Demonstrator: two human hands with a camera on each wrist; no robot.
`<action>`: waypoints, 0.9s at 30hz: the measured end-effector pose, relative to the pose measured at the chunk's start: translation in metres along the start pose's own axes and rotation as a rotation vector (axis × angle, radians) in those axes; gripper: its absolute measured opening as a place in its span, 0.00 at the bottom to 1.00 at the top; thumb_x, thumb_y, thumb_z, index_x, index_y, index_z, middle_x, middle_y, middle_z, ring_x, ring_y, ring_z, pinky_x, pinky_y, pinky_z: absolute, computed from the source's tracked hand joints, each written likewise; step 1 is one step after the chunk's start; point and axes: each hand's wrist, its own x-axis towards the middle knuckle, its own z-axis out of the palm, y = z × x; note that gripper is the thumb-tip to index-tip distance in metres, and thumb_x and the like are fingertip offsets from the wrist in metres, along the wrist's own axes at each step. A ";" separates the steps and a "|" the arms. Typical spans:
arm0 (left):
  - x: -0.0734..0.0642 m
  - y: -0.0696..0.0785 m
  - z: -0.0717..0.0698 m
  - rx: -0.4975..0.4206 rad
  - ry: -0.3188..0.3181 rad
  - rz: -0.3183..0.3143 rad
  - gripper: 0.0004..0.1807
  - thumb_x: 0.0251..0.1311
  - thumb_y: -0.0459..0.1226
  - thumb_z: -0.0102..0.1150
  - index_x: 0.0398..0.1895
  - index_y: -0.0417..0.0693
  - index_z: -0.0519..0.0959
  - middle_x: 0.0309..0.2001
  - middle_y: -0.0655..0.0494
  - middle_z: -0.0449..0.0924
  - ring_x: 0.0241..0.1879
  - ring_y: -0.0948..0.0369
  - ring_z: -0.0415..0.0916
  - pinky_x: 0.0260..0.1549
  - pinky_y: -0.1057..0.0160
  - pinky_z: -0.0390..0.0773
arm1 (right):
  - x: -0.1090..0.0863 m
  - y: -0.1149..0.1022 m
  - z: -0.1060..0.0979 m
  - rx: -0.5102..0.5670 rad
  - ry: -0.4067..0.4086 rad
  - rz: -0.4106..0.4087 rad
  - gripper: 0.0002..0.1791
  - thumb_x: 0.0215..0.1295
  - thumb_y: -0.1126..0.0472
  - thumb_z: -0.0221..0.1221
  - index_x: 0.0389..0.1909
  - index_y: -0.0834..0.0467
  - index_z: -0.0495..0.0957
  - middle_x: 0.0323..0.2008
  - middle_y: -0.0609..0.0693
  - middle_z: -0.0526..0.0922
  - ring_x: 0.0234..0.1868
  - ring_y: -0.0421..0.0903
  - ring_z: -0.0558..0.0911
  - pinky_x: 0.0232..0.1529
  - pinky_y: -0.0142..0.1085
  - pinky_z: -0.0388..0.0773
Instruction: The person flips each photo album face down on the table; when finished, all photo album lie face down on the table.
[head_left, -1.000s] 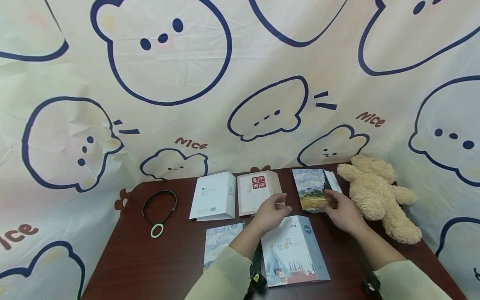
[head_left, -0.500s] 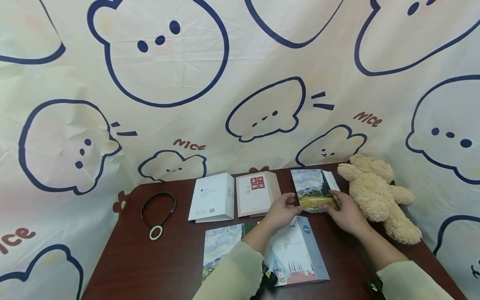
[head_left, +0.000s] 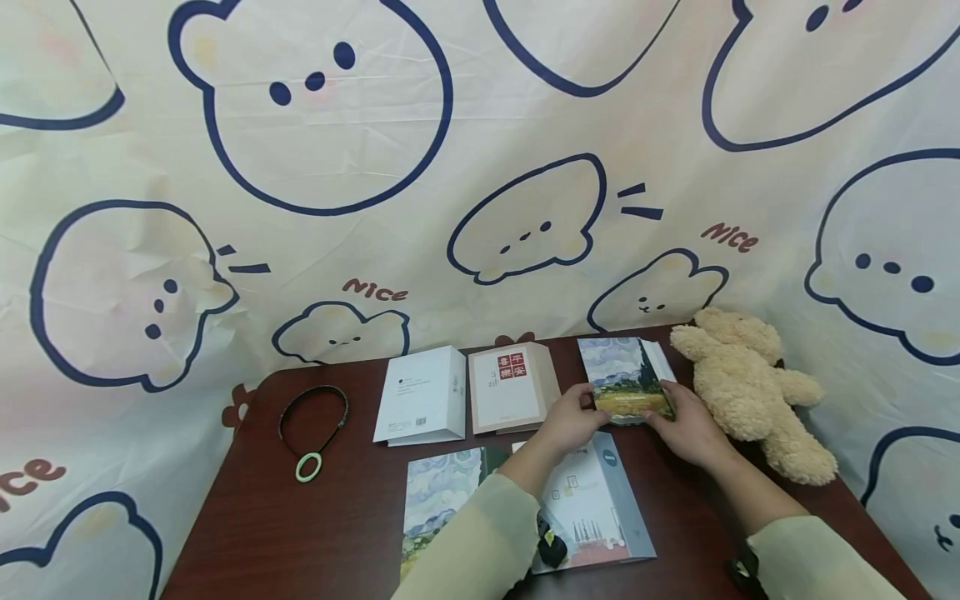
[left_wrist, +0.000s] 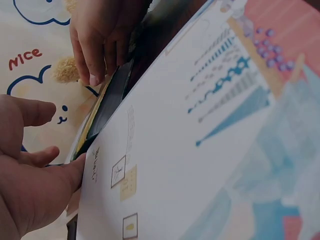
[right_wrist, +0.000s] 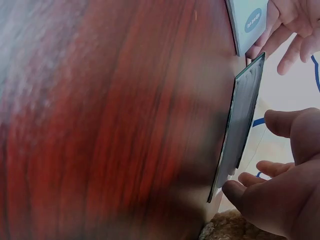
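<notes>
A book with a painted landscape cover [head_left: 621,367] lies at the back right of the table, between my two hands. My left hand [head_left: 570,425] is at its lower left corner, fingers spread and fairly straight in the left wrist view. On the opposite side my right hand [head_left: 693,427] has its thumb near the bottom edge and its fingers along the right edge. The right wrist view shows the book's dark page edge [right_wrist: 242,115] beside that hand's loosely extended fingers [right_wrist: 272,170]. Under my left forearm lies a pale book with a tent drawing [head_left: 600,508].
Another landscape-covered book [head_left: 438,492] is partly hidden by my left sleeve. Behind stand a white book [head_left: 420,392] and a cream book with red characters [head_left: 504,392]. A teddy bear [head_left: 738,379] sits close on the right; a dark loop with a pale green ring [head_left: 308,467] lies left.
My left hand has moved right from over the cream book to the landscape book's left corner. My right hand has shifted slightly to that book's right edge. The books stay in place.
</notes>
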 end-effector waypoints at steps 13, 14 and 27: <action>0.004 -0.005 -0.005 -0.033 0.005 -0.020 0.29 0.68 0.40 0.65 0.71 0.46 0.73 0.61 0.46 0.79 0.62 0.51 0.76 0.60 0.51 0.78 | 0.006 -0.003 0.012 -0.046 -0.027 0.028 0.42 0.74 0.51 0.61 0.75 0.73 0.58 0.72 0.78 0.60 0.71 0.76 0.63 0.65 0.70 0.65; 0.004 -0.005 -0.006 -0.037 0.006 -0.017 0.29 0.68 0.40 0.65 0.71 0.46 0.73 0.60 0.46 0.79 0.61 0.52 0.76 0.59 0.51 0.78 | 0.006 -0.004 0.013 -0.047 -0.027 0.030 0.42 0.74 0.50 0.61 0.75 0.73 0.58 0.72 0.78 0.60 0.71 0.76 0.63 0.65 0.70 0.65; 0.000 -0.001 -0.016 -0.067 0.042 -0.006 0.26 0.67 0.39 0.66 0.68 0.46 0.76 0.57 0.48 0.81 0.58 0.53 0.77 0.58 0.51 0.79 | 0.009 -0.014 0.017 -0.027 -0.046 0.047 0.42 0.74 0.49 0.61 0.76 0.72 0.59 0.73 0.76 0.59 0.71 0.75 0.63 0.64 0.69 0.66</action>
